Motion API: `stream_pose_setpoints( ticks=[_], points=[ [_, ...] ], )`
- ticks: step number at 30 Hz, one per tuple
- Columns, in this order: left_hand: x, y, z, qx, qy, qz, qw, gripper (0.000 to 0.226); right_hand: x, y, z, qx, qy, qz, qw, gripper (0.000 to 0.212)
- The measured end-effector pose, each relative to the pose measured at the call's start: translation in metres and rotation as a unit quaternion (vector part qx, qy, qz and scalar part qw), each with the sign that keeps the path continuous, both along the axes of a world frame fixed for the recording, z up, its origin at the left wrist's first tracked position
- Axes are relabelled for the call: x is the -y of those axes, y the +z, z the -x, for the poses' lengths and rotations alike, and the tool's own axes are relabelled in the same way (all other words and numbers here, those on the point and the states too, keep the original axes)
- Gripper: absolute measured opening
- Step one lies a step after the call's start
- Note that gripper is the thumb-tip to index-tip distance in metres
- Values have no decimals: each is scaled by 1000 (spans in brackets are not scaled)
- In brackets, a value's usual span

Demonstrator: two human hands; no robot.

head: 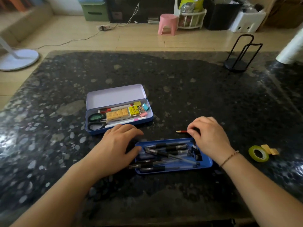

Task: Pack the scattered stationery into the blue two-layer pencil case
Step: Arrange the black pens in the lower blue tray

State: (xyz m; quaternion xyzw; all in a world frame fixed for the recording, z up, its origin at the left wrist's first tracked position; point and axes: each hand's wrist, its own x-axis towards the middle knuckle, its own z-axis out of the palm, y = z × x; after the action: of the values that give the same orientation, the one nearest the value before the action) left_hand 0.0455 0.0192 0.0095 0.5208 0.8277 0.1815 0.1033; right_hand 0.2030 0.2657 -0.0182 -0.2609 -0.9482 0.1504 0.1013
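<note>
The blue pencil case [148, 119] lies open on the table with its pale lid [114, 96] tipped back. Inside it are scissors [95, 121], yellow erasers [117, 114], binder clips [144, 108] and white pens. Nearer to me sits the separate blue tray layer [205, 166], filled with several black pens [170, 152]. My left hand [114, 151] rests at the tray's left end, fingers spread over its edge. My right hand [209, 138] is just behind the tray's right end, pinching a red pencil [181, 131] whose tip points left.
A roll of green tape [258, 153] with a yellow piece beside it lies at the right. A black wire stand [237, 63] is at the table's far right, next to a white roll [291, 51]. The dark speckled table [164, 76] extends behind the case.
</note>
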Motion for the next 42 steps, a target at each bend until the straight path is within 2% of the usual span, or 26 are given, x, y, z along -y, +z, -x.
stream_pose_setpoints(
  ticks=[3, 4, 6, 8, 10, 12, 14, 16, 18, 21, 23, 24, 27, 28, 31, 36, 38, 41, 42],
  points=[
    [3, 3, 7, 9, -1, 11, 1000, 28, 7, 12, -3, -77, 5, -5, 997, 15],
    [3, 4, 6, 5, -8, 11, 1000, 24, 13, 19, -4, -78, 30, 4, 997, 16],
    [1, 5, 1, 1, -17, 8, 1000, 18, 31, 29, -7, -19, 113, 28, 993, 22],
    [-1, 5, -3, -5, -24, 10, 1000, 15, 48, 28, -8, 43, 182, -1, 982, 28],
    [-4, 2, -7, -15, -34, 8, 999, 15, 56, 22, -7, 58, 205, -6, 977, 27],
    [-8, 0, -12, -15, -33, 6, 999, 17, 58, 19, -6, 50, 198, 17, 979, 20],
    [-10, -2, -12, -12, -24, -6, 1000, 18, 54, 20, -3, 38, 192, -1, 981, 9],
    [-12, -2, -8, -14, -16, -20, 1000, 18, 43, 23, -4, 25, 145, 4, 989, 2],
    [-13, -3, -6, -10, -11, -31, 999, 18, 28, 26, -8, -6, 60, 60, 996, 6],
    [-19, -7, -10, -25, -29, -41, 998, 16, 12, 31, -11, -55, -42, 173, 983, 12],
    [-23, -10, -11, -38, -43, -43, 997, 15, 12, 36, -12, -35, -32, 214, 976, 13],
    [-24, -11, -11, -44, -45, -41, 997, 15, 15, 37, -12, 1, -9, 203, 979, 14],
    [-20, -13, -6, -60, -40, -34, 997, 16, 21, 34, -11, 115, 38, 60, 991, 4],
    [-19, -13, -5, -61, -38, -32, 997, 17, 21, 32, -11, 123, 42, 33, 991, 6],
    [-17, -13, -3, -69, -34, -31, 997, 16, 17, 25, -8, 103, 47, 41, 993, 18],
    [-20, -15, -2, -82, -30, -21, 996, 18, 24, 23, -3, 104, 86, 73, 988, 13],
    [-21, -14, -2, -72, -21, -26, 997, 17, 24, 24, -4, 62, 84, 97, 990, 18],
    [-21, -14, -2, -60, -4, -33, 998, 18, 21, 30, -6, -99, 64, 201, 973, 39],
    [-21, -14, -3, -64, -3, -34, 997, 18, 21, 32, -7, -144, 59, 229, 961, 39]
  ],
)
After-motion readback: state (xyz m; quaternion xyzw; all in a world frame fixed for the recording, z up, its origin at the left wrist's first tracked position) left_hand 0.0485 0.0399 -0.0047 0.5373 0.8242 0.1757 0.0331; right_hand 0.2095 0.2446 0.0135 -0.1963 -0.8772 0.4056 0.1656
